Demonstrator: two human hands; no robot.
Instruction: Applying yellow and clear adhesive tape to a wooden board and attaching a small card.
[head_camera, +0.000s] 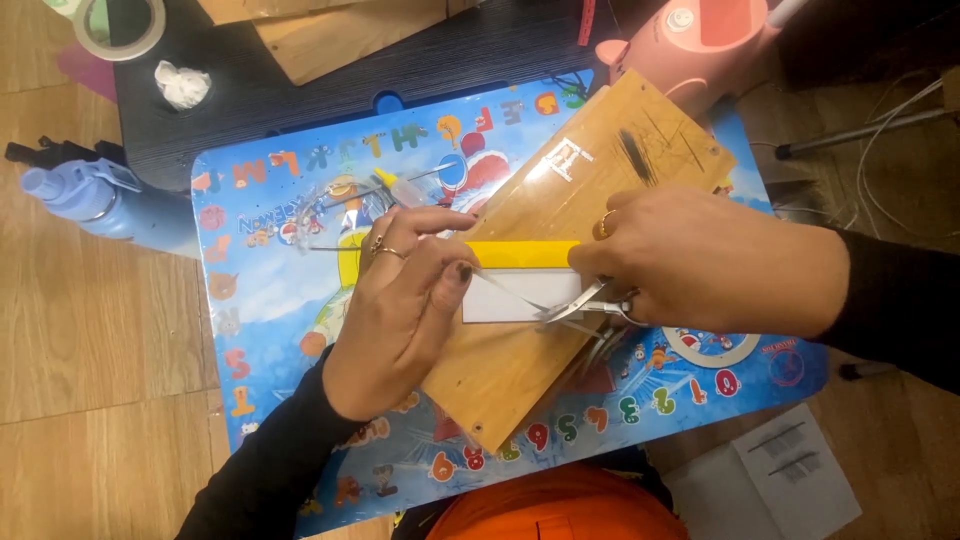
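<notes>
two bare hands with long black sleeves reaching the wrists. the left hand (400, 300) wears thin gold rings and dark nail polish on the thumb; the right hand (700, 262) wears one gold ring.

Worktop (270, 290): blue, printed with multicoloured letters, numerals, cartoon figures. Board (520, 350): tan wood grain. Paper strip (520, 275): yellow band above white. Bottle (75, 195) off worktop's left edge: pale blue. Sleeves: black.

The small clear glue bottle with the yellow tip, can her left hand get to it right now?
Probably yes: the glue bottle lies just beyond the left hand, nothing between, though that hand is pressing the paper.
</notes>
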